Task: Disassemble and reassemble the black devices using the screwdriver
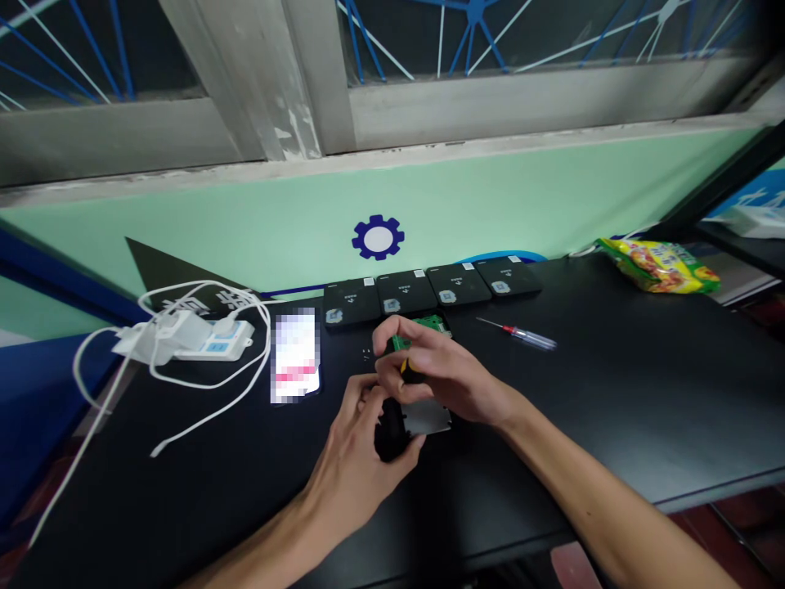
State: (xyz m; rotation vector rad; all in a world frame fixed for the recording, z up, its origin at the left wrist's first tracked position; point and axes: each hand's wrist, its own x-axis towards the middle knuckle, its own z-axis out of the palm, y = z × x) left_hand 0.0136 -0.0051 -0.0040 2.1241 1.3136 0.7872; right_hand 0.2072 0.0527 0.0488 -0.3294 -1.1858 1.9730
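An opened black electronic device lies on the table in front of me, with a green circuit board [423, 327] at its far end and a silver metal plate [428, 419] at its near end. My left hand [361, 438] grips its black casing [391, 432] from the left, thumb at the near edge. Above the device, the curled fingers of my right hand [441, 368] close on a screwdriver [412, 371] with a yellow and black handle. Its tip is hidden. Small screws [366, 354] lie left of the board.
Several flat black boxes [405, 293] stand in a row along the wall. A lit phone [295, 356] lies left, beside a white power strip [214, 341] with looped cables. To the right are a clear-handled screwdriver [532, 338] and a yellow-green snack bag [659, 266].
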